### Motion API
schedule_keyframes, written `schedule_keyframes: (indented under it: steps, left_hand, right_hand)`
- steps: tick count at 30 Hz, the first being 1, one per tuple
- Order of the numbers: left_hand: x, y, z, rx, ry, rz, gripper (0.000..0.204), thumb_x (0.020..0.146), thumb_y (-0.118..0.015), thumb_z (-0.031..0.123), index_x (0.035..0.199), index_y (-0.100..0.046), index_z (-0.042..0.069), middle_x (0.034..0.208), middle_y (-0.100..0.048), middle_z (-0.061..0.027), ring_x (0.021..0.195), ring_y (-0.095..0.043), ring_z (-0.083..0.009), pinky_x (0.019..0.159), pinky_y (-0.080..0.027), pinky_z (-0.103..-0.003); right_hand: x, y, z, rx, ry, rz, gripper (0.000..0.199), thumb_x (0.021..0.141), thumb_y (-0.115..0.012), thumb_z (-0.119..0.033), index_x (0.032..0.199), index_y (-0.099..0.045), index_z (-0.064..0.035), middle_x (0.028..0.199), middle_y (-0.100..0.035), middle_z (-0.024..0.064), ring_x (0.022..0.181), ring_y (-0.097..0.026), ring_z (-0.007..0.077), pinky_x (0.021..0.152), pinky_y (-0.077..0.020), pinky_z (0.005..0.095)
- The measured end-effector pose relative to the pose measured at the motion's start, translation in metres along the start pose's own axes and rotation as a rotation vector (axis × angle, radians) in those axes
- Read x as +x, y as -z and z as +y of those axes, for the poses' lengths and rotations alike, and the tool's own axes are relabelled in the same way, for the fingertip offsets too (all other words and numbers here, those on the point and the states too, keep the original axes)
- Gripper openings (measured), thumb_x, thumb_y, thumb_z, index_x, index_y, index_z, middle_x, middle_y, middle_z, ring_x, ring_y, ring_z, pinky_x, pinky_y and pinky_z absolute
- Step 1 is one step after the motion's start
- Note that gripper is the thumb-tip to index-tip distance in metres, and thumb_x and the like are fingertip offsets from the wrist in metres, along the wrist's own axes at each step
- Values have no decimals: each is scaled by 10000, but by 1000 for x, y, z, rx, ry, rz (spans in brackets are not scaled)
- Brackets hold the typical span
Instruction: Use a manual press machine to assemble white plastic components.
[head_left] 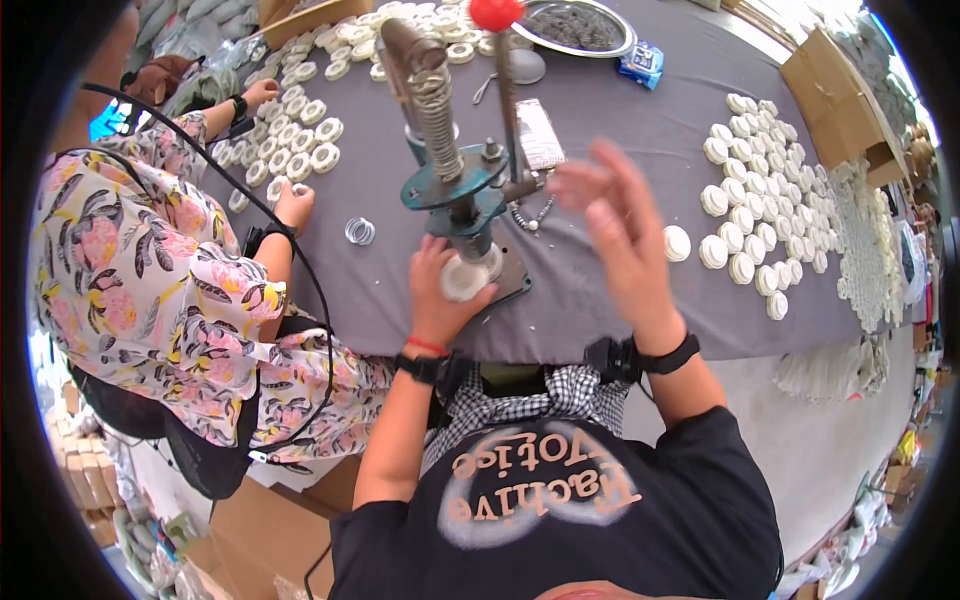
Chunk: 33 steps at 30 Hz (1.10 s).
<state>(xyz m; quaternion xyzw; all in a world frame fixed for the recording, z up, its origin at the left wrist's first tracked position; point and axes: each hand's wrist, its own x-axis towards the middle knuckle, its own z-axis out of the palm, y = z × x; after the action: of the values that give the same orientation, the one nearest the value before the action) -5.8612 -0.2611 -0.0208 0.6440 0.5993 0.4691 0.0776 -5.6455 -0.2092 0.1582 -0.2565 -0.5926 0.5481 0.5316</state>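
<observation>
We see the white disc [462, 283] at six o'clock of the press [455, 190], left hand [440, 295] fingers curled round it; right hand [625, 235], three o'clock, fingers spread. Judged light, stiff, smooth: grip rim.

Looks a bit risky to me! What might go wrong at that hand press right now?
Pinching: the left hand holds a white round part right beneath the hand press, so it could get caught if the press came down.

Slipping: only the left hand appears to steady that part, so it might shift under pressure.

Knocking: the open, blurred right hand is near a lone white disc, and might brush it.
</observation>
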Motion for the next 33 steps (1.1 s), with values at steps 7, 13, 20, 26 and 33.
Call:
schedule_keyframes:
  steps: [7,13,20,26,33]
  left_hand:
    - [-34,48,-69,729,303,88,726,742,-758,423,1256,-490,-15,1365,-403,-286,1300,-347,-424,1090,-262,-484]
    - [4,32,-31,370,233,251,620,860,-648,377,1282,-460,-37,1376,-406,-265,1305,-349,-402,1092,-249,-473]
    - [-52,4,69,-23,8,-92,759,724,-770,407,1287,-471,-5,1198,-559,-174,1107,-519,-336,969,-376,-431]
    - [-24,-1,59,-21,305,39,766,659,-807,376,1247,-493,0,1142,-582,-151,1050,-538,-330,915,-390,-433]
    - [20,4,15,108,149,-145,720,619,-818,397,1181,-534,47,1143,-574,-115,1103,-502,-315,951,-350,-451]
  right_hand:
    - [-75,135,112,-1654,101,173,498,832,-628,-135,1290,-476,-9,1295,-478,251,1203,-471,398,959,-445,416]
    - [-72,189,156,-1709,-130,142,517,829,-626,-178,1296,-477,-14,1290,-457,275,1204,-439,415,979,-411,425]
    - [-93,35,124,459,-817,49,398,970,-480,-274,1258,-495,1,1178,-594,128,985,-625,220,733,-572,348]
    - [-55,-31,169,480,-823,42,426,986,-445,-349,1237,-496,-9,1133,-601,152,931,-641,214,737,-574,340]
    - [-12,-17,143,-161,-834,-284,421,1014,-359,-408,1088,-505,-20,643,-622,68,457,-581,128,404,-443,231]
